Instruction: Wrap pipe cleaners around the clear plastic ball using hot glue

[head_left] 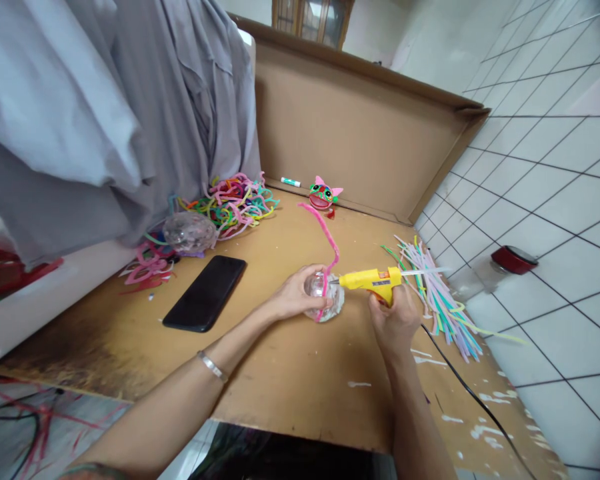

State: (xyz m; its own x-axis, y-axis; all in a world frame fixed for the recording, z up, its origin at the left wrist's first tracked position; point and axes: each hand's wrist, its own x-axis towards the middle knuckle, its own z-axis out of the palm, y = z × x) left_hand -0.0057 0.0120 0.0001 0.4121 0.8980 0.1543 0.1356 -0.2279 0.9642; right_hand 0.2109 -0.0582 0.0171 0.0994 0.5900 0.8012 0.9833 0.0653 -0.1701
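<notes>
The left hand (pixel 305 293) is gripping a clear plastic piece (pixel 336 308), rounded in outline, low over the wooden tabletop (pixel 280 393), its thumb crossing a pink pipe cleaner (pixel 334 248) that is running over the piece. The pipe cleaner's free end is bending away toward the cardboard panel (pixel 340 127). The right hand (pixel 397 317) is closing around the handle of a yellow hot-glue gun (pixel 367 279), with a glue stick (pixel 425 271) projecting from its rear. The nozzle is pointing at the strand beside the left thumb; whether it is touching cannot be told, and no fresh glue bead is discernible. Judged from this posture, the step in hand is gluing the pipe cleaner to the plastic, and the next move is calling for a steady nozzle, with fingertips staying clear of the heat. Relative to the grip, the plastic piece is sitting between left thumb and fingers, its right side exposed below the nozzle.
</notes>
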